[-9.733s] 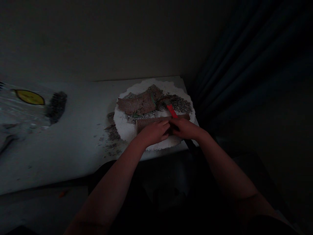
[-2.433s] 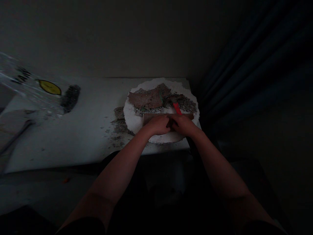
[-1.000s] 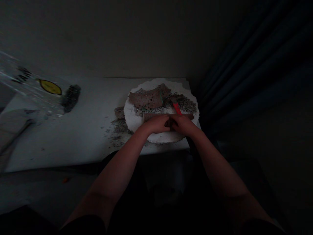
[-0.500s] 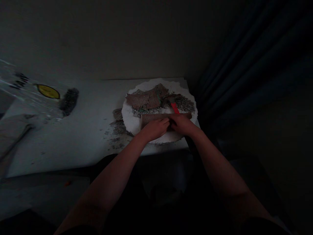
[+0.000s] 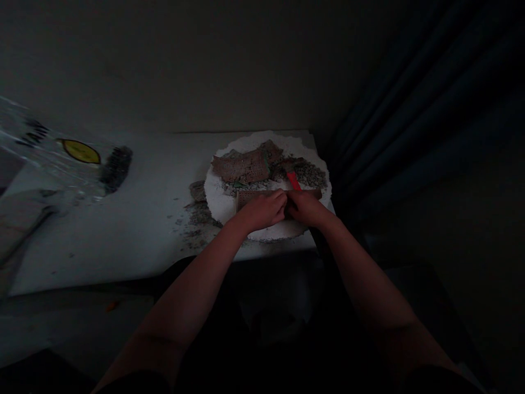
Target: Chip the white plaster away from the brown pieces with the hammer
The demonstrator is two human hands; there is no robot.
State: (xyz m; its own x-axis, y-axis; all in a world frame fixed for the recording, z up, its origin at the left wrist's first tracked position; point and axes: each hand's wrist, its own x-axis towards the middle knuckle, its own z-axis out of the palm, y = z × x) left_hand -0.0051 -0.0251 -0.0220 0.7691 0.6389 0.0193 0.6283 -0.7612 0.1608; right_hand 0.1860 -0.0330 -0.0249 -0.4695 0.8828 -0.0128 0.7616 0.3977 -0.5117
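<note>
A brown board dotted with small holes lies across the front part of a round white mat. My left hand is closed on the board near its middle. Right beside it, my right hand is also closed, with its fingertips curled over the board and partly hidden. Behind the hands is a cracked brown sheet with rows of holes. A tool with a red handle lies behind my right hand, among grey crumbly bits.
On the left of the white table is a clear plastic bag with a yellow label and dark contents. Grey debris is scattered left of the mat. A dark curtain hangs at the right. The room is dim.
My left hand has shifted slightly up along the board, its fingers more curled. My right hand stays in nearly the same place. The sheet and the red-handled tool have not moved.
</note>
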